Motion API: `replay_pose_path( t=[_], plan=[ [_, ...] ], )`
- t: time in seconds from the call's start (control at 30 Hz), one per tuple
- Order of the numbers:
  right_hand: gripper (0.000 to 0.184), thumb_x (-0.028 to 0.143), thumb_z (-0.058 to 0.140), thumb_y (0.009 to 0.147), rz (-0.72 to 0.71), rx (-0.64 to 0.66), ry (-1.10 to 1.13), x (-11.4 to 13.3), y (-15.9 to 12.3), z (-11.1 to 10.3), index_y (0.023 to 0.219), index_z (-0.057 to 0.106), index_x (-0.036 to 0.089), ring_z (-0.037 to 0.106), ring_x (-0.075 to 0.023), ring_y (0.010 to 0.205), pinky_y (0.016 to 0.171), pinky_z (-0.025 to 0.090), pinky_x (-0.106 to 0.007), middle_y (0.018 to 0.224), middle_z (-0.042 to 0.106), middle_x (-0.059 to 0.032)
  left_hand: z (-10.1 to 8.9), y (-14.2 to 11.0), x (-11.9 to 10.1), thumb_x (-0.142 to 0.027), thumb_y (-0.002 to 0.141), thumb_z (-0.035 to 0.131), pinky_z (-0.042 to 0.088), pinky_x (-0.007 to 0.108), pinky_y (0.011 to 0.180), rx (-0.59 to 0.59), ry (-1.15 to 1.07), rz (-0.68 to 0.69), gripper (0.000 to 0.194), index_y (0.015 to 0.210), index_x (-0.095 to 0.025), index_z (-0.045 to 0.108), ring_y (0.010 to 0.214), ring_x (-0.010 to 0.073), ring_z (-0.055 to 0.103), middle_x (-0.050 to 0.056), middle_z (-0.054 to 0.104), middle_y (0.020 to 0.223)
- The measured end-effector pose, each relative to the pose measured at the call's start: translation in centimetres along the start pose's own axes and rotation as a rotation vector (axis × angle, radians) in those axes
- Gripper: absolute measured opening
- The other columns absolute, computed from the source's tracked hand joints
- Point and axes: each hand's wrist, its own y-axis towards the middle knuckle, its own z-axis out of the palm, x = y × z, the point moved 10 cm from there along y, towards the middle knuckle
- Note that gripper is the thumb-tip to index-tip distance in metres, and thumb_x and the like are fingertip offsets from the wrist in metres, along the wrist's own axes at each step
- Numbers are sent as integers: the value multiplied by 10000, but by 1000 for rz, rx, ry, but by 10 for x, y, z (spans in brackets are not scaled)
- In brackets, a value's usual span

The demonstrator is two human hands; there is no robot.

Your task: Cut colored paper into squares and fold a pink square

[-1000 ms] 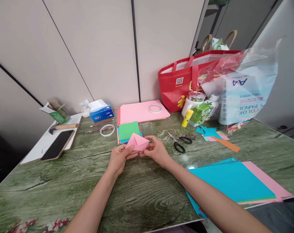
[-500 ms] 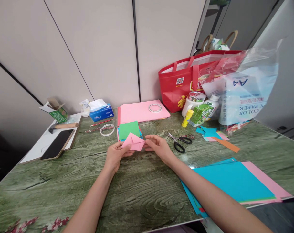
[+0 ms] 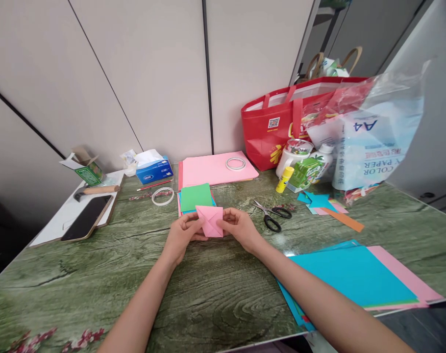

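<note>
A small folded piece of pink paper (image 3: 211,219) with diagonal creases is held up between my two hands, above the table. My left hand (image 3: 184,233) pinches its left side, thumb in front and fingers behind. On the opposite side, my right hand (image 3: 238,226) grips the edge with its thumb on the front face. Just behind the folded paper lies a stack of square coloured sheets with a green sheet (image 3: 196,197) on top. A pair of black-handled scissors (image 3: 271,215) rests to the right of my right hand.
Large blue sheets (image 3: 348,274) lie under my right forearm. Paper scraps (image 3: 318,200), a yellow glue stick (image 3: 284,179) and a red bag (image 3: 267,132) are at the right. A tape roll (image 3: 163,196), tissue pack (image 3: 154,170), hammer (image 3: 96,190) and phone (image 3: 86,218) are leftward.
The folded pink paper has been turned, so it now stands squarer between the hands. My right hand has shifted slightly left and now clasps its right side with the thumb in front.
</note>
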Motion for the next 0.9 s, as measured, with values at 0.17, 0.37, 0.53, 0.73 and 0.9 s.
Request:
replay_pose_path(
  t=[0.17,0.37,0.53,0.73,0.9],
  plan=[
    [250,340,699,586,7,42,13,-3,-2,8,700,544,181,560,-125,575,533,518,-276,661,582,20,12,-2,8,-363,663,673,555,308,611,78,36,-32,329,873,-109,666,663,173,639,77,698,784],
    [226,361,635,662,-72,20,-96,7,-1,3,787,580,182,549,-129,583,465,473,-239,703,592,-3,12,-3,12,-390,634,690,548,300,563,95,59,-54,323,793,-108,691,593,160,614,64,688,705],
    [183,338,613,680,-117,-6,-161,13,-3,0,734,572,168,496,-106,512,414,440,-217,636,552,8,15,-4,11,-376,630,696,525,277,523,96,51,-48,338,851,-121,682,563,140,586,48,678,690],
    [107,211,565,713,-280,-72,-425,29,-12,3,806,586,164,516,-125,617,488,431,-213,706,574,-9,10,-3,12,-370,612,703,450,213,472,28,82,-19,307,782,-114,689,487,96,506,1,629,566],
    [117,148,548,717,-438,-110,-598,44,-22,9,819,600,173,502,-121,618,543,414,-223,734,569,-13,8,-5,8,-327,564,735,366,172,455,-25,87,14,263,707,-110,693,474,71,454,-22,593,527]
  ],
)
